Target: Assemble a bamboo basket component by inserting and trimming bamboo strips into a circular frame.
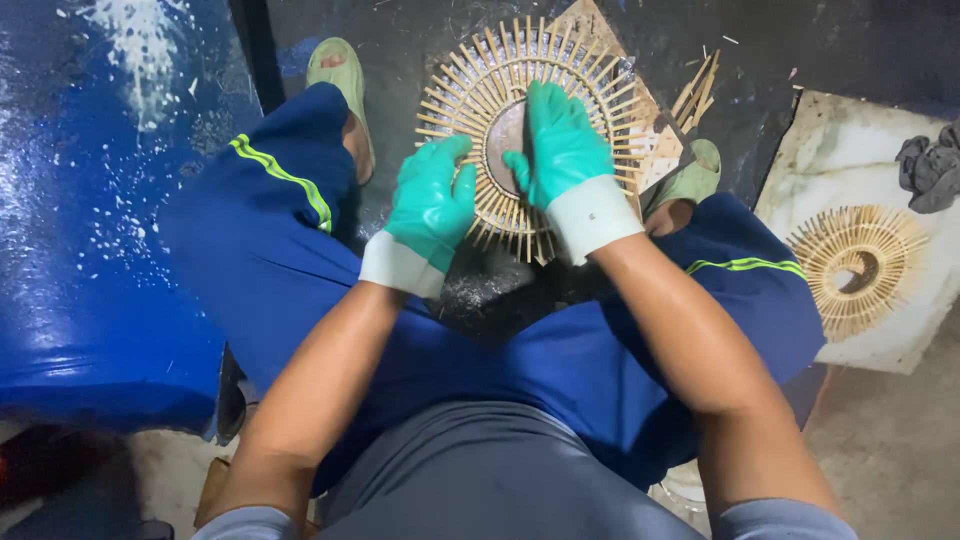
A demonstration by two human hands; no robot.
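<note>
Two bamboo-stick rings (pixel 600 90) (pixel 860 265) on dark floor (pixel 760 60)

- Second radial ring of bamboo sticks (pixel 858 268), lying flat on a pale, stained board (pixel 905 340) at right.
- Crumpled grey cloth (pixel 932 172) at the board's upper right corner.
- Loose bamboo sticks (pixel 697 92) on the dark floor, top centre.
- Blue barrel (pixel 95 230), speckled with white, at left.
- 2 green sandals (pixel 340 70), (pixel 690 180).

Knees (pixel 300 190) flank the stick ring (pixel 600 75); dark floor (pixel 800 50) beyond lies open.
</note>
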